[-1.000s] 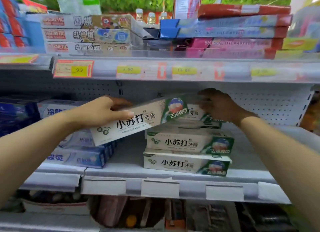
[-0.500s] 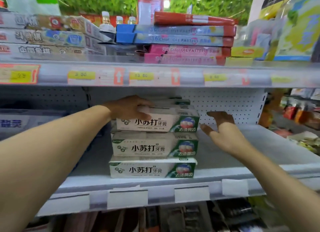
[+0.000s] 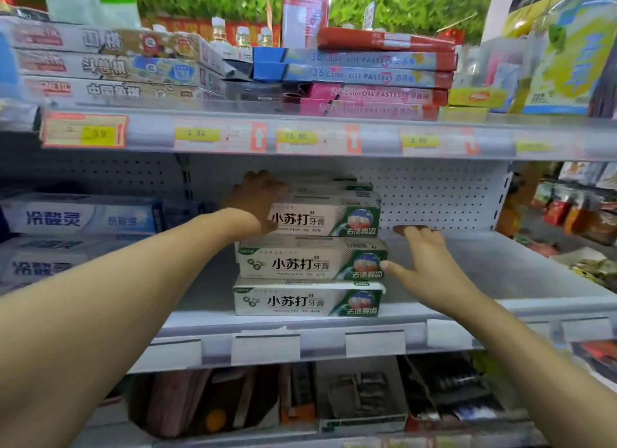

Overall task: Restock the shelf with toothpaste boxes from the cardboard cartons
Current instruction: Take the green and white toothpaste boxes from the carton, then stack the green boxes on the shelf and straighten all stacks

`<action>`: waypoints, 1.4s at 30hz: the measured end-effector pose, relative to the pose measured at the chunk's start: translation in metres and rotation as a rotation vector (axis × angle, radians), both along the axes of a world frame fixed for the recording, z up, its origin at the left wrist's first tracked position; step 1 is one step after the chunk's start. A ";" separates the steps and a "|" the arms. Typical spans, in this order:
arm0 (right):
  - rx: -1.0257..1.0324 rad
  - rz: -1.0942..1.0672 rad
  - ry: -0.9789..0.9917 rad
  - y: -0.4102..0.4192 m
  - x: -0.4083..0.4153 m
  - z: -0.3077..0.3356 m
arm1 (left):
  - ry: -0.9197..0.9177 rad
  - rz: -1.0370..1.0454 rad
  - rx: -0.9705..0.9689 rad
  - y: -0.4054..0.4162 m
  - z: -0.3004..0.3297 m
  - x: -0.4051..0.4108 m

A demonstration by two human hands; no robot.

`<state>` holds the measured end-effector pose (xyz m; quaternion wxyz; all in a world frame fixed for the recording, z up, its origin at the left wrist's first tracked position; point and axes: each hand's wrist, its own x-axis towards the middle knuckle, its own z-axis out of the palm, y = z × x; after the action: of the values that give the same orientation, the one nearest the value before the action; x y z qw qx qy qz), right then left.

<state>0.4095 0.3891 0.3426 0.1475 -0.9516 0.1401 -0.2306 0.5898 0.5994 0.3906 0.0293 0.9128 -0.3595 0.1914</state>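
While our left hand [image 3: 257, 200] still curls round the top box's [image 3: 325, 217] left end on the three-high stack on the shelf [image 3: 500, 274], our right hand [image 3: 425, 264], fingers spread, has moved closer, thumb now touching the middle box's [image 3: 314, 262] right end.

The white shelf [image 3: 467, 277] carries a stack of green-and-white toothpaste boxes [image 3: 309, 264] near its middle. Blue-and-white toothpaste boxes [image 3: 80, 218] lie stacked at its left; blank label holders [image 3: 267, 347] line its front edge.
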 end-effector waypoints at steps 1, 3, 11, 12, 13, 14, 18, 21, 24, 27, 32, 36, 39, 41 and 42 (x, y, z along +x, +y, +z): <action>-0.014 0.014 0.006 0.008 -0.005 -0.001 | 0.016 -0.003 -0.004 0.006 0.000 -0.005; -0.047 0.032 0.032 0.026 -0.015 -0.007 | 0.073 -0.016 -0.011 0.020 -0.003 -0.015; -0.103 0.042 0.167 0.124 -0.040 -0.036 | -0.024 -0.168 -0.084 0.110 -0.046 -0.058; -0.095 0.049 0.184 0.140 -0.042 -0.043 | -0.022 -0.200 -0.087 0.126 -0.058 -0.062; -0.079 0.056 0.200 0.157 -0.045 -0.050 | -0.003 -0.219 -0.082 0.141 -0.071 -0.066; -0.055 0.060 0.222 0.174 -0.047 -0.057 | 0.022 -0.230 -0.066 0.157 -0.085 -0.071; -0.033 0.075 0.308 0.235 -0.054 -0.102 | 0.135 -0.271 0.014 0.217 -0.143 -0.081; 0.028 0.085 0.382 0.275 -0.059 -0.141 | 0.230 -0.257 0.125 0.255 -0.189 -0.088; 0.080 0.087 0.449 0.309 -0.065 -0.179 | 0.368 -0.244 0.154 0.285 -0.231 -0.096; 0.125 0.078 0.538 0.334 -0.068 -0.221 | 0.500 -0.229 0.201 0.308 -0.272 -0.104; 0.230 0.039 0.708 0.356 -0.071 -0.297 | 0.676 -0.172 0.297 0.337 -0.345 -0.113; 0.341 -0.028 0.881 0.353 -0.072 -0.366 | 0.769 -0.128 0.318 0.349 -0.399 -0.115; 0.419 -0.075 0.962 0.349 -0.075 -0.415 | 0.835 -0.104 0.318 0.350 -0.441 -0.119; 0.456 -0.114 1.010 0.346 -0.075 -0.445 | 0.878 -0.105 0.310 0.348 -0.471 -0.122; 0.482 -0.137 1.025 0.346 -0.075 -0.460 | 0.897 -0.104 0.312 0.346 -0.487 -0.122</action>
<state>0.3340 0.7347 -0.1172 0.2583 -0.8700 0.3036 0.2902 0.4675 0.9455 -0.0961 0.0538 0.8798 -0.3809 -0.2794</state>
